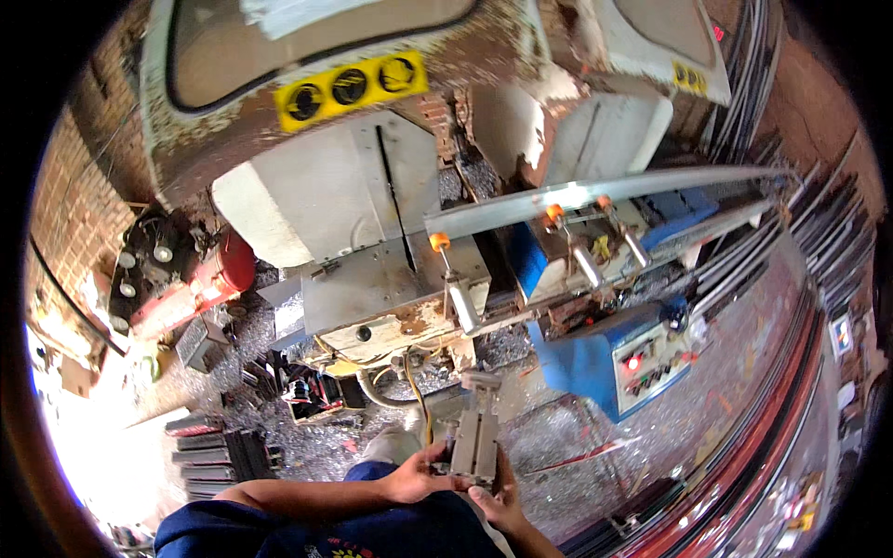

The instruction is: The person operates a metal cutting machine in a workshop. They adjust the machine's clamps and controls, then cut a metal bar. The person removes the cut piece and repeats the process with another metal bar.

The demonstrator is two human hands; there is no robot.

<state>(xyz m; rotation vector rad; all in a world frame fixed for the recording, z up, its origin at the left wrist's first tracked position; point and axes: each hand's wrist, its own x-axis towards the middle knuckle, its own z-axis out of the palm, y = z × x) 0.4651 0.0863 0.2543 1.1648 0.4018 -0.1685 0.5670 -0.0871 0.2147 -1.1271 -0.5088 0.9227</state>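
**Inspector A:** Both hands are gripping a short grey aluminium profile section (476, 437), which is standing nearly upright just in front of the blue metal control box with red lamps (621, 361). The left hand (412, 479) is closing around the section's lower left side, thumb lying across its face. The right hand (498, 498) is clasping the lower right edge from beneath, fingers wrapping behind it.

**Inspector B:** So where is the section sitting relative to the grip?

**Inspector A:** Its bottom end is being held between the two palms; most of its length is projecting above the hands, toward the control box.

**Inspector B:** And the surroundings?

**Inspector A:** A long silver aluminium bar (605, 193) is lying across the grey steel saw table (391, 288), up and left of the control box, under clamps with orange knobs (439, 242). A red compressor tank (200, 279) is standing far left of the control box. Silvery metal shavings (670, 418) are covering the floor around its base.
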